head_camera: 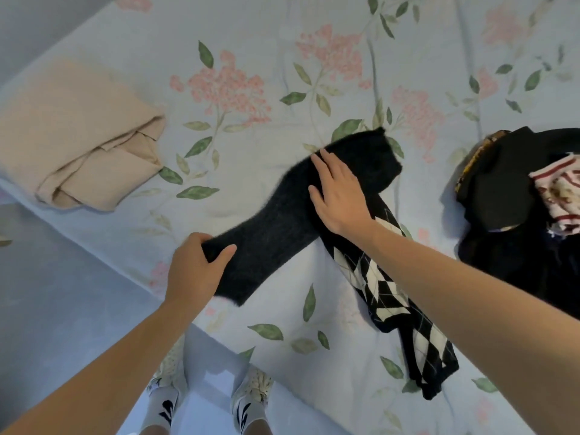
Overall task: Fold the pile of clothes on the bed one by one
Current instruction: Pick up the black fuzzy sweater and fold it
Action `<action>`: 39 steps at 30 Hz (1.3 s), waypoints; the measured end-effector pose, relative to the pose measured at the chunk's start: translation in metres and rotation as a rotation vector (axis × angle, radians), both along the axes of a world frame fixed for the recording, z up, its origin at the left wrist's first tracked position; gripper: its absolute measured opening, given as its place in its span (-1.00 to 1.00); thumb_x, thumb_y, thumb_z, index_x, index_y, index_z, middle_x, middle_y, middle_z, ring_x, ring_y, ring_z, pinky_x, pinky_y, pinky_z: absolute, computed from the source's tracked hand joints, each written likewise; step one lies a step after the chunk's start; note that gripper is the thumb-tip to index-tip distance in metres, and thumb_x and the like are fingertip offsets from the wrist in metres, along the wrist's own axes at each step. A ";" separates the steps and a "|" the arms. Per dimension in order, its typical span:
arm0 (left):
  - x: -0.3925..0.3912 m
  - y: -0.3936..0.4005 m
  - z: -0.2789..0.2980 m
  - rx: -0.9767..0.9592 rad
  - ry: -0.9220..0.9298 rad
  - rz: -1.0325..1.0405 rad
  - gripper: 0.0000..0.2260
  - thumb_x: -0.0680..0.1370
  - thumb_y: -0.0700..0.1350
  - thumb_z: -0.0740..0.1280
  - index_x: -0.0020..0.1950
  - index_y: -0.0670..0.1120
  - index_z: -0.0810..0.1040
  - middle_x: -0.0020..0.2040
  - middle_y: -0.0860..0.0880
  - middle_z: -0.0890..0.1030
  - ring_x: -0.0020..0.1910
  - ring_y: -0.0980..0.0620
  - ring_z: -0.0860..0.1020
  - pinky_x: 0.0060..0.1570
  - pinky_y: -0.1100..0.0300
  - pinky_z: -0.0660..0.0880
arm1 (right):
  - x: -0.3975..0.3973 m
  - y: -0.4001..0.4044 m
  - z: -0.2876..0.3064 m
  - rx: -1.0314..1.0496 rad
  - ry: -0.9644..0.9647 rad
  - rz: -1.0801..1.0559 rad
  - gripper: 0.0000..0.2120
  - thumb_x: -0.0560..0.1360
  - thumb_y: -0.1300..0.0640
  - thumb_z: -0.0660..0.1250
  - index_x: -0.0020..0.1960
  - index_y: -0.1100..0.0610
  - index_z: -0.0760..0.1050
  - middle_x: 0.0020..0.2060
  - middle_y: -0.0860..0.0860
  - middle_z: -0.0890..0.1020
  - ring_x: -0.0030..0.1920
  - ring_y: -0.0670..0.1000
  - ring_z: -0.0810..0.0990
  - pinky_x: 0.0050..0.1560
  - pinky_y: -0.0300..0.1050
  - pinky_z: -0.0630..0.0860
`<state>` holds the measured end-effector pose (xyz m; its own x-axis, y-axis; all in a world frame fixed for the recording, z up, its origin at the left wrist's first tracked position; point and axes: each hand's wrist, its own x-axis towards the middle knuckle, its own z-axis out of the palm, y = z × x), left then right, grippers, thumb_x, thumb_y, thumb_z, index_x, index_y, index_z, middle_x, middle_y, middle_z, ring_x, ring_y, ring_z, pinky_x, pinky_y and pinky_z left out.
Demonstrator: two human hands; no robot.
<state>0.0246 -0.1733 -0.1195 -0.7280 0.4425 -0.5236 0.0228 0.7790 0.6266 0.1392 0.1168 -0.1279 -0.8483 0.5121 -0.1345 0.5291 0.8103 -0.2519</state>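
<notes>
A dark fuzzy sweater (276, 237) with a black-and-white argyle panel (379, 284) lies across the flowered bed sheet (251, 105) in the middle. My left hand (196, 268) grips the near end of its dark sleeve, thumb on top. My right hand (339, 196) rests flat with straight fingers on the sweater's upper part. A pile of clothes (518, 199), mostly black with a red-striped white piece (558, 196) on top, sits at the right edge.
A folded beige garment (75, 136) lies at the left side of the bed. The bed's near edge runs diagonally from the left down to the bottom middle. My feet in white socks and shoes (251, 400) stand on the floor below it.
</notes>
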 end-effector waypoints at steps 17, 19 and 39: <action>-0.012 0.002 0.025 0.198 -0.410 0.180 -0.87 0.64 -0.21 0.37 0.17 -0.11 0.50 0.10 -0.15 0.61 0.13 -0.23 0.62 0.07 -0.25 0.64 | 0.049 -0.130 0.002 -0.327 0.119 0.108 -0.21 0.52 0.29 0.32 0.68 0.18 0.09 0.69 0.06 0.09 0.69 0.07 -0.04 0.67 0.12 0.02; -0.009 0.009 0.033 0.233 -0.535 0.286 -0.87 0.66 -0.22 0.34 0.20 -0.11 0.53 0.12 -0.15 0.64 0.10 -0.20 0.66 -0.10 -0.09 0.69 | 0.061 -0.170 -0.007 -0.402 0.126 0.112 -0.19 0.52 0.30 0.32 0.69 0.13 0.05 0.69 0.00 0.05 0.69 0.02 -0.11 0.67 0.14 0.01; -0.061 0.073 0.051 0.177 -0.295 -0.622 -0.74 0.50 -0.25 0.54 0.12 0.01 0.63 0.20 -0.04 0.50 0.18 0.13 0.53 0.23 0.27 0.46 | 0.029 -0.202 0.018 -0.751 0.521 -0.744 -0.74 0.70 0.15 0.20 0.36 0.05 0.50 -0.16 0.09 0.67 -0.25 0.07 0.62 -0.26 0.12 0.55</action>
